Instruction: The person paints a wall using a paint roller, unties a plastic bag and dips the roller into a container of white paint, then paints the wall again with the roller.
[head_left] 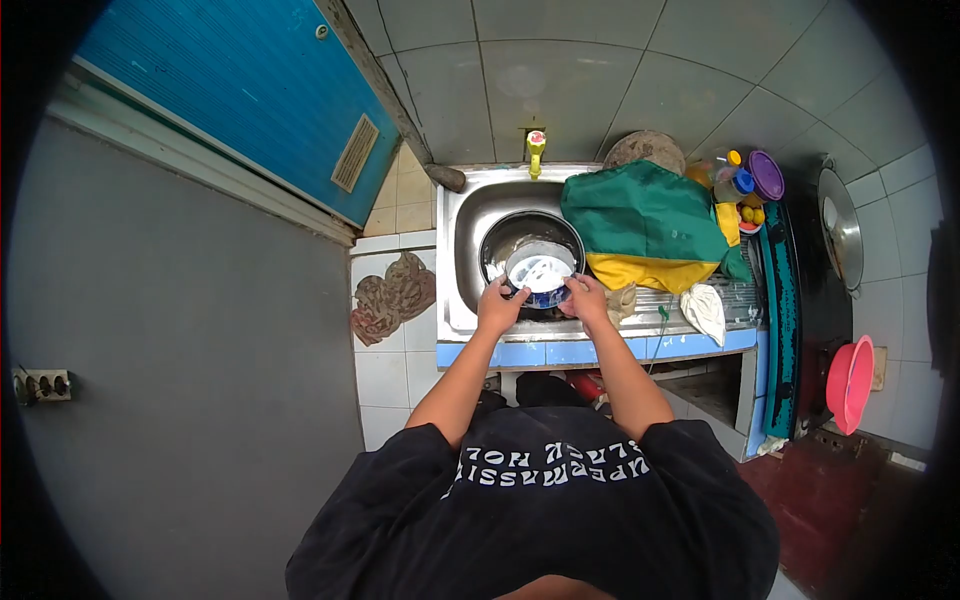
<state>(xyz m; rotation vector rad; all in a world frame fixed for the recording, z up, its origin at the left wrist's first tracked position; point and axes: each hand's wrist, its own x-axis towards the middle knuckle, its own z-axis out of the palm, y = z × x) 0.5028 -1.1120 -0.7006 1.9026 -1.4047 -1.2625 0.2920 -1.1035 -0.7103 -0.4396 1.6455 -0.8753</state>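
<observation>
A white bowl (pixel 540 268) with blue markings on its near outer side is held between my two hands. My left hand (pixel 499 306) grips its left side, and on the right side my right hand (pixel 586 300) has its fingers closed on the rim. Bright glare inside the bowl hides what it contains, if anything. Beneath and around it is a larger, dark-rimmed round basin (pixel 497 232) in the metal sink (pixel 466 225). A yellow faucet (pixel 536 155) comes out of the wall behind.
Right of the sink, a green and yellow cloth (pixel 645 215) covers the drainboard. A white cloth (pixel 704 312) hangs over the front edge. Bottles (pixel 735 184) and a purple lid (pixel 766 175) stand at the back right. A pink basin (pixel 850 384) is farther right.
</observation>
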